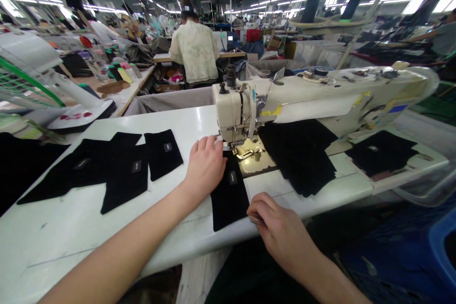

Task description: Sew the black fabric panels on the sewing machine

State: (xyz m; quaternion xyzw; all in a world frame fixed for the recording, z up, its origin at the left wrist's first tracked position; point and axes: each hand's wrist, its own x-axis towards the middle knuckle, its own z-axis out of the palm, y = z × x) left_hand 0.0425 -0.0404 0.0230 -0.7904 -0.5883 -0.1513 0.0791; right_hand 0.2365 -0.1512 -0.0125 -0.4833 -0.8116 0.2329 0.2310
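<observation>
A black fabric piece (230, 199) with a small woven label (232, 177) lies on the white table, its far end beside the needle and presser foot (245, 153) of the sewing machine (233, 109). My left hand (206, 164) is closed over its far left edge, close to the needle; the fingertips are partly hidden. At the table's front edge, my right hand (272, 216) has its fingers curled together at the near right corner of the same piece. What lies between those fingertips is mostly hidden.
Several labelled black pieces (124, 168) lie on the left. Stacked black pieces (302, 156) rest under the machine arm, others (381, 152) farther right. A blue basket (409, 251) stands at lower right, a white lamp-like stand (81, 104) at left. Another person (194, 50) sits ahead, facing away.
</observation>
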